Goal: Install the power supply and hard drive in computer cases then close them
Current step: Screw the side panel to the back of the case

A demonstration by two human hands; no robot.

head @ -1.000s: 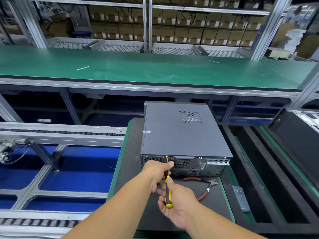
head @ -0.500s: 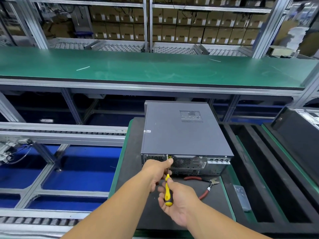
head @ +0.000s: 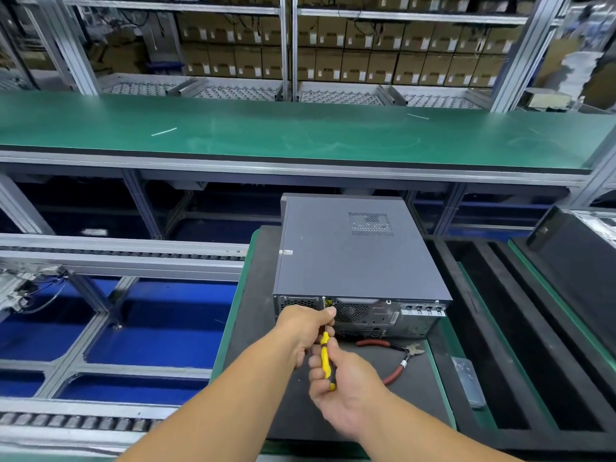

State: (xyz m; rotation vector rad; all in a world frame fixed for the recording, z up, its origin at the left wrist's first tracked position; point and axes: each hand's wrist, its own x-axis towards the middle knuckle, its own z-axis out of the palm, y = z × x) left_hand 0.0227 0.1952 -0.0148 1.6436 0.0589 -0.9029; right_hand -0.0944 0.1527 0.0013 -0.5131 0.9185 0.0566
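case: computer case (head: 353, 251) lies flat on the dark mat (head: 256, 315) of the near worktop, rear panel facing the person, cover panel on
progress: looks late stage. lid is seated, so psu and drive are presumably inside, can't see them. rear screw going in at top left of the back panel; my read, closing step
left to do: finish that screw, maybe others along the rear edge, can't tell how many
right hand: right hand (head: 346, 391) fingers curled round the yellow screwdriver (head: 325, 360) handle, shaft angled up toward the case's rear edge
left hand: left hand (head: 308, 323) at the back panel, thumb and fingers closed in around the shaft near the tip, steadying it. whether it also pinches a screw, can't tell
nearby: red-handled pliers (head: 393, 358) on the mat just right of the hands, untouched
beyond: long green worktop (head: 300, 128) behind the case, shelves of cartons (head: 333, 61) further back
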